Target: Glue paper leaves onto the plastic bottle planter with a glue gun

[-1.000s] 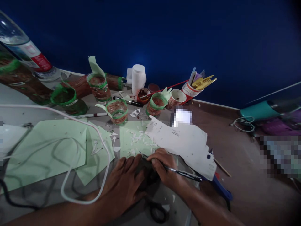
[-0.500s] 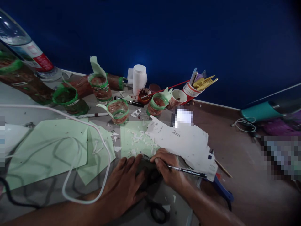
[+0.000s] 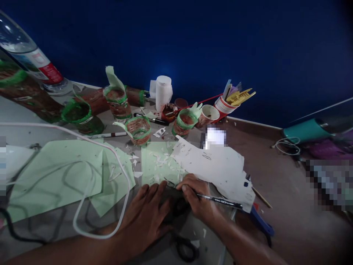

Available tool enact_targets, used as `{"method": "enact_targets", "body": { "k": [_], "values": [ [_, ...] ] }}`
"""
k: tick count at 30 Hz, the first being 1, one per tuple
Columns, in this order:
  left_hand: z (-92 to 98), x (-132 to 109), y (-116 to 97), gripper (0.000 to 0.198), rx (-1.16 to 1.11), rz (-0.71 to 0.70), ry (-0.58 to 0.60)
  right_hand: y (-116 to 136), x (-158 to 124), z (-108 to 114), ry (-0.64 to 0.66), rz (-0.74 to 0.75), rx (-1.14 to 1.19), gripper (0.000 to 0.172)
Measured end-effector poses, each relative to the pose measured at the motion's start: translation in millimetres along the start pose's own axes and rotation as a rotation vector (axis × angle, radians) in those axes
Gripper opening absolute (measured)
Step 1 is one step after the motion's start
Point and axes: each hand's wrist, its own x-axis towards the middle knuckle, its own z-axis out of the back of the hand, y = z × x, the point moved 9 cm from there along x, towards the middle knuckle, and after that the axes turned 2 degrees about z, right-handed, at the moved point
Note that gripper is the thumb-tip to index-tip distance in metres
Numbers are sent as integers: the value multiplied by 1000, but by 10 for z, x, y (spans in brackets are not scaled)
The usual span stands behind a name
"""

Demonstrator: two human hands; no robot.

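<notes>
My left hand (image 3: 153,209) lies flat with its fingers stretched out, its fingertips at the near edge of a pale green paper sheet (image 3: 150,151). In my right hand (image 3: 197,195) is a slim black pen (image 3: 222,201), its back end pointing right and its tip toward the sheet by my left fingers. Small white paper scraps (image 3: 162,160) are scattered over the sheet. Below and between my hands lies a pair of scissors (image 3: 185,250) with black handles, partly covered. A cut white paper (image 3: 212,162) with small pen outlines lies just beyond my right hand.
Brown cups with green rims, one a low cup (image 3: 139,136), stand along the back near a white bottle (image 3: 163,94). A cup of tools (image 3: 224,105) is behind right. More green paper (image 3: 63,169) lies left under a white cable (image 3: 124,198). A large water bottle (image 3: 41,64) stands back left.
</notes>
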Motion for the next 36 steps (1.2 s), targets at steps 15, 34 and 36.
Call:
{"method": "enact_targets", "body": {
  "k": [15, 34, 36],
  "values": [
    [7, -4, 3, 54, 1, 9, 14, -9, -12, -15, -18, 24, -10, 27],
    [-9, -7, 2, 55, 11, 10, -1, -46, -17, 1, -17, 1, -21, 26],
    [0, -2, -9, 57, 18, -1, 0, -52, -20, -6, -14, -6, -15, 26]
  ]
}}
